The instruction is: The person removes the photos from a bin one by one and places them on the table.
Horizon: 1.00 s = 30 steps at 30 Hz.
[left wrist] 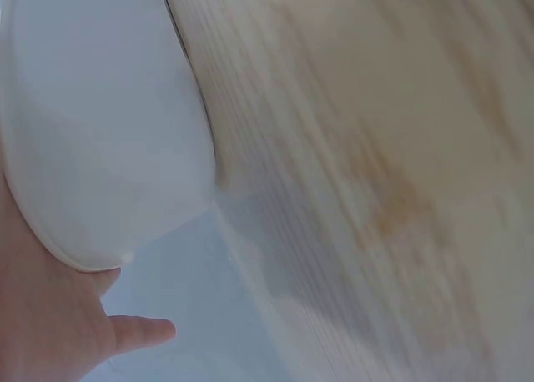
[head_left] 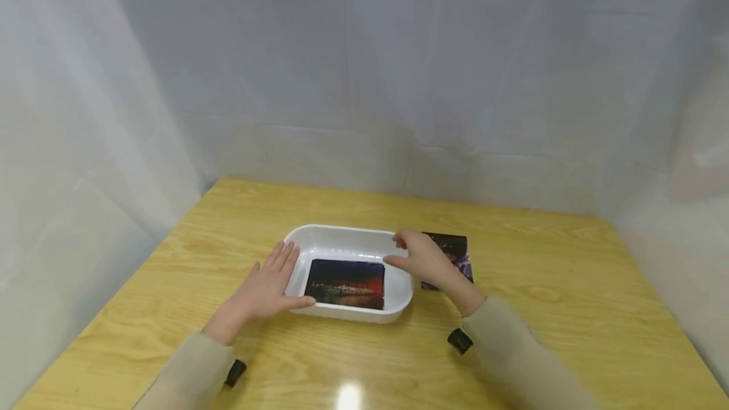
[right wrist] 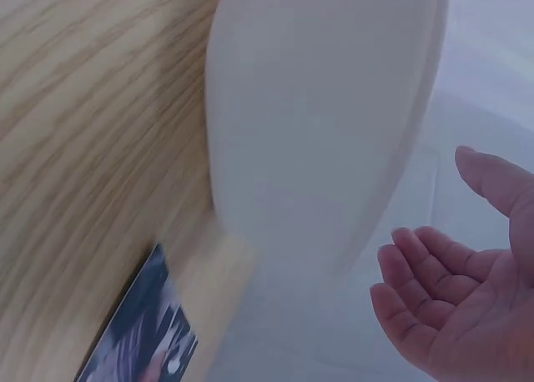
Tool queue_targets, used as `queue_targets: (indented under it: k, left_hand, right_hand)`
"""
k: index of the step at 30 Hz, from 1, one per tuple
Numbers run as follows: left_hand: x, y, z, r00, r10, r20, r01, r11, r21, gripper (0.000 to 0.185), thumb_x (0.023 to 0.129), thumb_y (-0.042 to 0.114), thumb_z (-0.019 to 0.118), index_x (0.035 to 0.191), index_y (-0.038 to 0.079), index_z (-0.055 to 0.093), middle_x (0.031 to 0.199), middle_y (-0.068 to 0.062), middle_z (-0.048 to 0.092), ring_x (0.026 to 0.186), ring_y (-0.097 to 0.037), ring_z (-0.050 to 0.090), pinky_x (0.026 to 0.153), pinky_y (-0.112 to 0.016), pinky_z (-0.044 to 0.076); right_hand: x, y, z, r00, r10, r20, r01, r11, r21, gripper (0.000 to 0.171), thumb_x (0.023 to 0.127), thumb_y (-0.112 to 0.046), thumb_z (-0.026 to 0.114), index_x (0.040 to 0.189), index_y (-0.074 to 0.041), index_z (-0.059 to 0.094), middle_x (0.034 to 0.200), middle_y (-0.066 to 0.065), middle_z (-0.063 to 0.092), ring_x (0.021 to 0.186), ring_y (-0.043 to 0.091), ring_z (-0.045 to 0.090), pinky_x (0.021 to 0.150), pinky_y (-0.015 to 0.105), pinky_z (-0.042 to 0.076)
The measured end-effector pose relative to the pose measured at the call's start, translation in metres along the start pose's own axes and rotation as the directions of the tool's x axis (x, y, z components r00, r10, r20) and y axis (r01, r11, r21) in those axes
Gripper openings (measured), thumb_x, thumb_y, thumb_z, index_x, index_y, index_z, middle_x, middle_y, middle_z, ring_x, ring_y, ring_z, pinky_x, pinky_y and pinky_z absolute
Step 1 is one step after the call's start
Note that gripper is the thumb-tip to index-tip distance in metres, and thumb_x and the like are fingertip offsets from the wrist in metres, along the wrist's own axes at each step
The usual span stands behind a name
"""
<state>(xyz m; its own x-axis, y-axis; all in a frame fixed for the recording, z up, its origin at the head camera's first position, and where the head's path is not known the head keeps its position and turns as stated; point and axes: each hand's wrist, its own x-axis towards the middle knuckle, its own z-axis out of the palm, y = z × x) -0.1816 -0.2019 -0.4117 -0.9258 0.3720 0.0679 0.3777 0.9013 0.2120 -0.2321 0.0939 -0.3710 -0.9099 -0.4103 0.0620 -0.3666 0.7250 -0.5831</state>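
White dish [head_left: 342, 242], gripped by no finger, sits beside spread left hand [head_left: 270, 286]; empty right hand [head_left: 424, 260] parts thumb from fingers. Loading seems underway; next likely needs pinching second print [head_left: 457, 247] nearby.

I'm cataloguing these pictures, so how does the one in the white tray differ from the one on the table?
The tray picture lies inside the white tray; the table picture lies on the table, right of it. The tray picture shows a red glow, the table picture purplish patches. From the head view, the right hand partly covers the table picture; the tray picture is nearly all visible. Both look mostly dark.
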Motion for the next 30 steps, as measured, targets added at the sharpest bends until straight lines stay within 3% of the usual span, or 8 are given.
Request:
queue_targets:
  k: [9,15,21,30]
  left_hand:
    - [-0.002,-0.002,0.002,1.0,-0.006,0.011,0.006,1.0,-0.012,0.102,0.073,0.066,0.051,0.139,-0.004,0.016,0.145,-0.02,0.01,0.131,-0.035,0.005,0.092,-0.066,0.018]
    - [-0.003,-0.002,0.001,1.0,-0.006,0.004,0.006,1.0,-0.016,0.103,0.073,0.068,0.049,0.139,-0.004,0.017,0.144,-0.02,0.011,0.131,-0.035,0.006,0.092,-0.066,0.019]
    - [-0.004,-0.002,0.0,1.0,-0.005,0.002,0.005,1.0,-0.009,0.102,0.073,0.067,0.049,0.138,-0.005,0.017,0.144,-0.02,0.012,0.131,-0.035,0.006,0.092,-0.066,0.02]
    - [-0.005,-0.003,-0.001,1.0,-0.003,0.0,0.003,1.0,-0.006,0.101,0.073,0.066,0.05,0.138,-0.005,0.018,0.144,-0.02,0.013,0.131,-0.035,0.007,0.091,-0.065,0.021]
  right_hand:
    - [0.014,-0.012,0.023,0.992,-0.12,0.035,0.121,0.992,-0.038,0.046,0.079,-0.028,0.066,0.108,0.005,0.055,0.099,0.016,0.059,0.092,0.029,0.055,0.078,0.038,0.046]
    - [0.023,-0.011,0.041,0.97,-0.238,0.054,0.244,0.956,-0.165,0.043,0.076,-0.028,0.069,0.1,0.005,0.058,0.092,0.016,0.061,0.085,0.025,0.057,0.076,0.035,0.047]
    - [0.025,-0.013,0.06,0.97,-0.199,0.141,0.23,0.938,-0.261,0.053,0.074,-0.034,0.069,0.108,0.005,0.055,0.099,0.014,0.059,0.091,0.025,0.056,0.079,0.034,0.046]
    - [0.025,-0.019,0.076,0.964,-0.066,0.256,0.164,0.909,-0.384,0.067,0.073,-0.05,0.066,0.115,0.0,0.051,0.108,0.011,0.054,0.098,0.024,0.051,0.08,0.036,0.045]
